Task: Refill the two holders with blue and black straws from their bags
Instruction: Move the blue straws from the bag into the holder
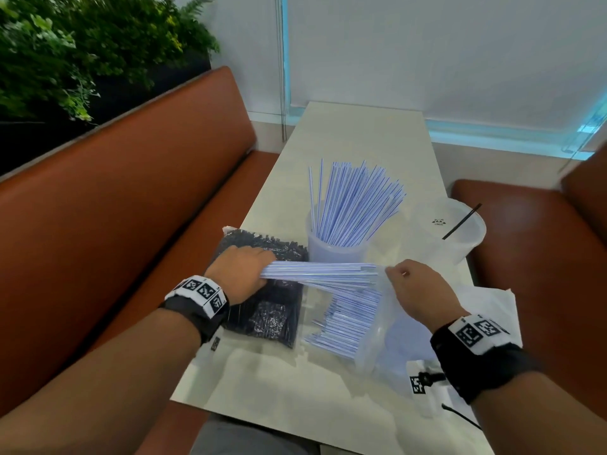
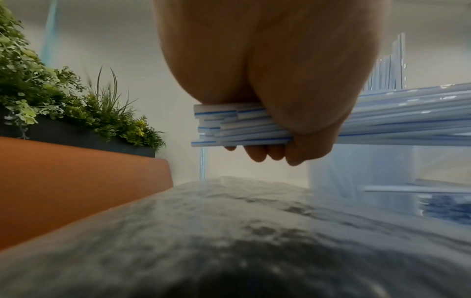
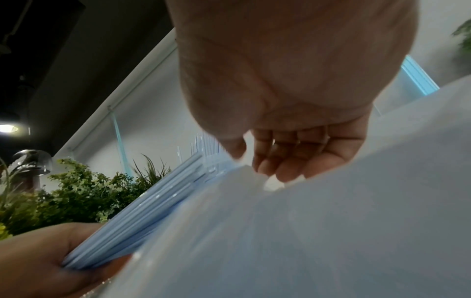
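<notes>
Two clear holders on the tabletop (image 1: 331,402). Left holder (image 1: 335,249) packed with blue-striped straws (image 1: 356,205), fanned out and leaning right. Right holder (image 1: 455,233) with just one black straw (image 1: 461,221) leaning inside, and a tiny panda picture (image 1: 438,221) on its side; writing under it too small to read.

Clear bag (image 1: 368,323) lying open near the front, more blue-striped straws inside. Bag of black straws (image 1: 262,310) flat beside it, on the left.

Left hand (image 1: 241,274) over the black bag, fingers (image 2: 257,154) curled tight round a bunch of blue straws (image 1: 322,274) held flat, far ends at the clear bag's mouth. Right hand (image 1: 417,290) pinching the top edge of the clear bag, fingers bent.

Pale tabletop, long and thin. Orange-brown bench seats (image 1: 131,192) on both sides. Green plants (image 1: 82,50) behind the left seat. White wall and a window with a light blue glow at the far end.

Black-and-white square code tags on both wristbands (image 1: 200,292) and on the tabletop.
</notes>
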Demonstrator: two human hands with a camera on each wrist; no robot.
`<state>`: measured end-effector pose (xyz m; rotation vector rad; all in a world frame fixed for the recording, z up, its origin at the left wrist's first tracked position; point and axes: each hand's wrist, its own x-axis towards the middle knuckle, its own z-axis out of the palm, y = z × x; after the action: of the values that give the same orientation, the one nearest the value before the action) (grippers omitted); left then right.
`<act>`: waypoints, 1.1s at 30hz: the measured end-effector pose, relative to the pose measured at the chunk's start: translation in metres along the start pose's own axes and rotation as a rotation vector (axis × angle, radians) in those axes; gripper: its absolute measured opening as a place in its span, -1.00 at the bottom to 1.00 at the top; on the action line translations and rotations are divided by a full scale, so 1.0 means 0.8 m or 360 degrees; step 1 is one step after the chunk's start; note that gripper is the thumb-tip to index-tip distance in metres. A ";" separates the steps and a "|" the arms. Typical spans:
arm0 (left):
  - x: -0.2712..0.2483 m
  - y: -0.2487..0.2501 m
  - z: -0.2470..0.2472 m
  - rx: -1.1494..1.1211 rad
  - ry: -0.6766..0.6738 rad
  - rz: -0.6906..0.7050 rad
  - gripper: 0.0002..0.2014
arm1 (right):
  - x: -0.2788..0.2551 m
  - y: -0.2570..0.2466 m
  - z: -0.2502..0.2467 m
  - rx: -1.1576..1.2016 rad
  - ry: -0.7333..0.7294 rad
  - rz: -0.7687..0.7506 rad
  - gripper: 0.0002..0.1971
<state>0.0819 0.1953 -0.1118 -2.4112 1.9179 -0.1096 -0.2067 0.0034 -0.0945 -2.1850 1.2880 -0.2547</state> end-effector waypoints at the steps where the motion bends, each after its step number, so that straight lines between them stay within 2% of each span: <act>1: 0.001 0.001 -0.001 -0.0021 0.0022 0.0003 -0.83 | -0.003 -0.005 -0.003 0.0229 0.0111 -0.0020 -0.64; 3: 0.004 0.010 -0.005 -0.0085 0.0064 0.0033 -0.82 | -0.010 -0.022 -0.009 0.0883 0.0333 -0.0062 -0.59; 5: 0.010 0.030 -0.010 -0.0157 0.0100 0.0082 -0.83 | -0.015 -0.039 -0.011 0.1236 0.0276 -0.0106 -0.57; 7: 0.016 0.052 -0.016 -0.0218 0.0145 0.0129 -0.85 | -0.019 -0.049 -0.009 0.1147 0.0006 -0.0169 -0.56; 8: 0.018 0.062 -0.019 -0.0230 0.0160 0.0141 -0.85 | -0.020 -0.050 -0.009 0.1082 -0.0028 -0.0188 -0.58; 12: 0.024 0.083 -0.035 -0.0179 0.0185 0.0130 -0.78 | -0.019 -0.041 -0.019 0.1242 0.0344 -0.0131 -0.64; 16: 0.029 0.128 -0.051 -0.0181 0.0211 0.0276 -0.75 | -0.026 -0.052 -0.010 0.0968 0.0012 -0.0243 -0.59; 19: 0.033 0.142 -0.063 -0.0319 0.0235 0.0254 -0.77 | -0.028 -0.062 -0.014 0.1324 0.0037 -0.0048 -0.54; 22: 0.038 0.129 -0.086 -0.0843 0.0309 0.0025 -0.85 | -0.024 -0.061 -0.025 0.1888 -0.0004 0.0258 -0.47; 26: 0.044 0.134 -0.137 -0.2172 0.0698 -0.0231 -0.85 | -0.023 -0.057 -0.013 0.1908 -0.0363 0.0476 -0.38; 29: 0.057 0.148 -0.164 -0.2933 0.0963 -0.0143 -0.85 | -0.025 -0.064 -0.009 0.2023 -0.0477 0.0559 -0.37; 31: 0.065 0.158 -0.169 -0.3215 0.1028 -0.0091 -0.76 | -0.025 -0.070 -0.008 0.2178 -0.0497 0.0578 -0.36; 33: 0.070 0.171 -0.166 -0.3346 0.1009 -0.0128 -0.75 | -0.025 -0.078 -0.005 0.2264 -0.0604 0.0555 -0.32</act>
<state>-0.0506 0.1101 0.0094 -3.3979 2.5606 2.7071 -0.1730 0.0416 -0.0529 -0.7353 0.7805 -0.4103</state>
